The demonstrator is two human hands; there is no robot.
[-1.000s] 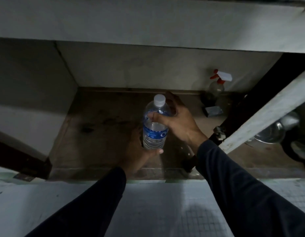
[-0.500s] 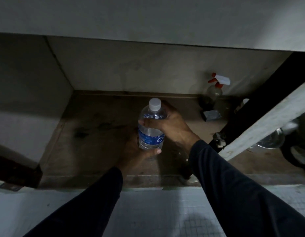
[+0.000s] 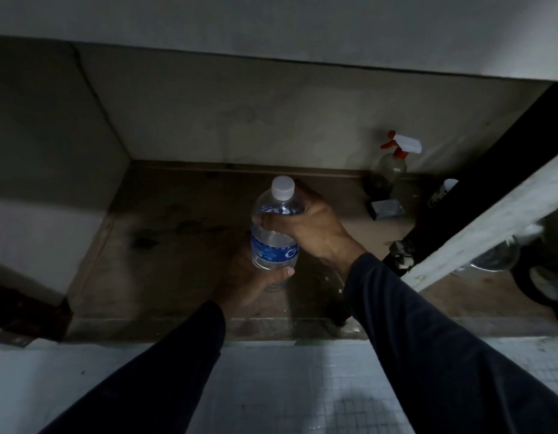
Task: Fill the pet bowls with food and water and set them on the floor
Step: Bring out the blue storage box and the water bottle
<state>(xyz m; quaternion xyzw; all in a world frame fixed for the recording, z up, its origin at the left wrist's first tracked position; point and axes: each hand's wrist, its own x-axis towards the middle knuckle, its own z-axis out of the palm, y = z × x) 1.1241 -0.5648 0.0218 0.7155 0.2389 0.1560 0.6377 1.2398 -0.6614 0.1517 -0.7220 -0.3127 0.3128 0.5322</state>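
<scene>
A clear plastic water bottle [image 3: 274, 233] with a white cap and a blue label stands upright inside a low, dark cabinet. My right hand [image 3: 309, 227] wraps around its upper half from the right. My left hand [image 3: 255, 277] cups its base from below and behind, thumb across the front. A shiny metal bowl [image 3: 493, 256] lies at the right, partly hidden behind a white door edge. No pet food is in view.
A spray bottle [image 3: 393, 161] with a red and white trigger stands at the cabinet's back right beside a small box [image 3: 385, 209]. The open cabinet door [image 3: 490, 227] slants across the right. A worn wooden shelf floor [image 3: 165, 233] and white tiled floor [image 3: 287, 393] lie below.
Both hands have kept hold of the bottle. It has drifted slightly toward me and lower in view, and the camera has shifted a little.
</scene>
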